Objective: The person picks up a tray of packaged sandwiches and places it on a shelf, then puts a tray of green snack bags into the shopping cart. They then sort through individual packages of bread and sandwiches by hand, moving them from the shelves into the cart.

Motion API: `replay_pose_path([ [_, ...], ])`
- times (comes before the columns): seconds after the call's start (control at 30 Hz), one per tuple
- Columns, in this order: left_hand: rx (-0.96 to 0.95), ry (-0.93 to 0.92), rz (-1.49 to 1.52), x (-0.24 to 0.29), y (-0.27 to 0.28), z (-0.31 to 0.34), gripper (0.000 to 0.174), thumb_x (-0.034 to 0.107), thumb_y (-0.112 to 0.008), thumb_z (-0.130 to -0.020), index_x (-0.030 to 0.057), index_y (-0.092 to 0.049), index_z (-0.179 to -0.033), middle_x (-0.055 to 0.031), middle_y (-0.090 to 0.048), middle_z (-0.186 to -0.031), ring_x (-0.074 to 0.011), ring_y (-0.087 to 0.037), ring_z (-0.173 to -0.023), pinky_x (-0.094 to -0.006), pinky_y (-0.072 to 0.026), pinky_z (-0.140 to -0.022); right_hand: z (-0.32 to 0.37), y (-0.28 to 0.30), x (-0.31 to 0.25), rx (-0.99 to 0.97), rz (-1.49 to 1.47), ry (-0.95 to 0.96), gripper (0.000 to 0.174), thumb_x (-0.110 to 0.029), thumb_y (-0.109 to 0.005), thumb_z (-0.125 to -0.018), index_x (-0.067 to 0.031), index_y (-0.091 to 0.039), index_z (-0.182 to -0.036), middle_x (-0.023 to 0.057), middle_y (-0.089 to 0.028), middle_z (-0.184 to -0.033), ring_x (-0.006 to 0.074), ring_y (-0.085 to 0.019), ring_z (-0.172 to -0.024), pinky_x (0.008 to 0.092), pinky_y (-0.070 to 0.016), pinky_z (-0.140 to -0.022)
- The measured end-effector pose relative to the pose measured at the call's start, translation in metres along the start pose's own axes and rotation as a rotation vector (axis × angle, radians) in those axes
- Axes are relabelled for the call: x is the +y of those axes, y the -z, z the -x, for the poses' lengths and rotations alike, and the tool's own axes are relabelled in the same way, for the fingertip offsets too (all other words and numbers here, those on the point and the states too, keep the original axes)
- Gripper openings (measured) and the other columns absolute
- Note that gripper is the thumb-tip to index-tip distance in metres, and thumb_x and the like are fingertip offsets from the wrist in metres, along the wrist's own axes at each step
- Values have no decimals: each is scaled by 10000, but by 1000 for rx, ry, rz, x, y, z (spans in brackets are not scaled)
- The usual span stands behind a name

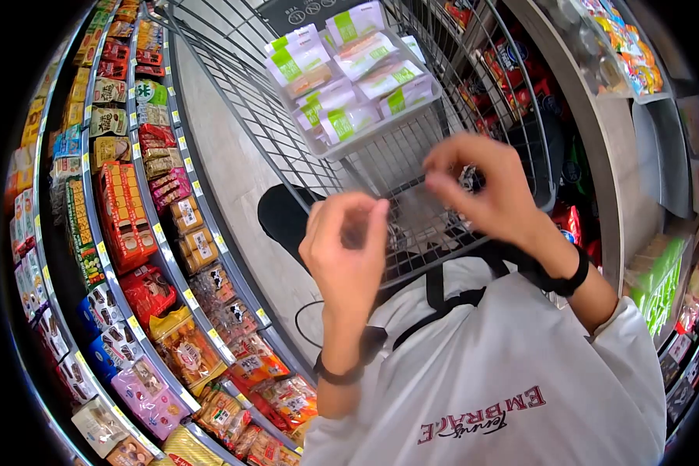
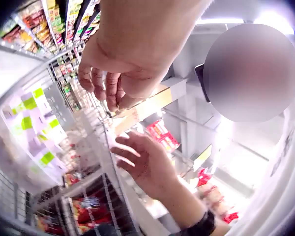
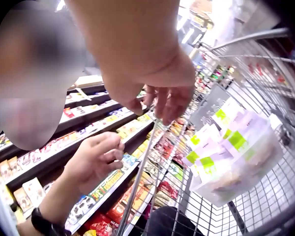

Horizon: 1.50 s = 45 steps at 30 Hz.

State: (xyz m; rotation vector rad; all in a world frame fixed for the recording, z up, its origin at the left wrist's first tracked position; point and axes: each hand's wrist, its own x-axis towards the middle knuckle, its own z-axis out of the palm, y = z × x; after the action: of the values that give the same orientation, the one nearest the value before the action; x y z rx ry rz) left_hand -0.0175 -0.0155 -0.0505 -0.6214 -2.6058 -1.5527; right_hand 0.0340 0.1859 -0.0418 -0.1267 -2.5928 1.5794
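Both hands hover above the near end of a wire shopping cart (image 1: 287,159), with nothing held in either. In the head view the left hand (image 1: 346,248) has its thumb and fingers bent into a loose ring around air. The right hand (image 1: 489,182), slightly blurred, curves the same way farther forward. Beyond them in the cart stands a translucent grey bin (image 1: 380,128) full of white packets with green labels (image 1: 349,120). Loosely bent fingers of the left hand (image 2: 110,81) also show in the left wrist view, and those of the right hand (image 3: 160,96) in the right wrist view.
Shelves of packaged snacks (image 1: 124,210) run along the left side. A shelf unit (image 1: 598,155) with more bags stands close at the right. Grey floor (image 1: 233,147) shows between the cart and the left shelves. A dark shoe (image 1: 283,221) is beside the cart.
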Motion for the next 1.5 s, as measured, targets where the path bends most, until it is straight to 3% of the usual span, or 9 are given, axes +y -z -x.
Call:
replay_pose_path([
  [0.13,60,-179,-221,-48,7,-17,123,3,-742,-766,34,-652,-844,-65,-654,-798,-200,-589,-717,-304,-457,-669,-55,-9,85,-59,-843,-823,639,-238,-722,-853,40,-400,-1330,228,-536,-1286,311,-639,-1044,427,-548,-868],
  [0.33,50,-291,-439,-86,-9,-19,155,53,-743,-725,111,-665,-846,2,-660,-811,-197,-586,-812,-347,-384,-770,-102,-74,169,-62,-1179,-1154,1077,-295,-718,-833,70,56,-1486,403,-163,-1475,545,-452,-1236,536,-460,-1032],
  [0.37,52,-271,-441,-86,-10,-21,172,49,-748,-711,113,-668,-850,19,-660,-806,-191,-577,-801,-342,-376,-775,-110,-86,180,-9,-1252,-1184,931,-252,-661,-865,72,-36,-1473,406,-170,-1473,556,-397,-1283,561,-449,-1040],
  [0.47,44,-218,-445,-86,-9,-22,182,46,-750,-705,113,-672,-855,15,-660,-807,-191,-579,-808,-346,-374,-772,-126,-118,217,125,-1344,-1103,781,-274,-613,-882,-71,-155,-1482,422,-211,-1423,587,-394,-1242,616,-451,-1003],
  [0.6,29,-214,-470,-85,-9,-21,194,53,-742,-703,116,-673,-873,12,-660,-815,-194,-580,-826,-355,-371,-767,-141,-130,206,204,-1466,-944,553,-27,-451,-902,15,-243,-1412,317,-260,-1462,504,-346,-1341,652,-420,-1040],
  [0.93,56,-262,-431,-86,-11,-24,148,91,-738,-752,111,-661,-877,11,-629,-787,-201,-570,-853,-363,-363,-766,-139,-106,170,233,-1571,-928,606,93,-353,-826,68,-217,-1416,304,-296,-1454,526,-335,-1339,685,-392,-1054],
  [1.17,220,-236,-293,-96,-8,-12,368,82,-656,-826,18,-538,-1169,-212,-498,-1298,-366,-456,-1179,-450,-341,-1003,-97,-82,125,182,-1578,-685,646,105,-363,-823,64,-182,-1441,312,-267,-1465,548,-301,-1350,684,-371,-1071],
  [1.3,392,-191,-114,-106,-9,-3,726,454,-392,-1009,-109,-231,-1438,-326,-171,-1539,-448,-190,-1435,-501,-140,-1171,-73,-41,64,274,-1538,-610,634,118,-370,-836,38,-208,-1443,292,-311,-1447,547,-334,-1332,667,-403,-1056],
  [1.5,192,29,-38,-109,-11,-2,542,258,-398,-1032,-88,-314,-1440,-284,-410,-1447,-392,-379,-1365,-421,-256,-1142,-21,10,-25,311,-1607,-533,609,118,-400,-849,11,-260,-1432,241,-340,-1450,462,-368,-1353,621,-427,-1063],
])
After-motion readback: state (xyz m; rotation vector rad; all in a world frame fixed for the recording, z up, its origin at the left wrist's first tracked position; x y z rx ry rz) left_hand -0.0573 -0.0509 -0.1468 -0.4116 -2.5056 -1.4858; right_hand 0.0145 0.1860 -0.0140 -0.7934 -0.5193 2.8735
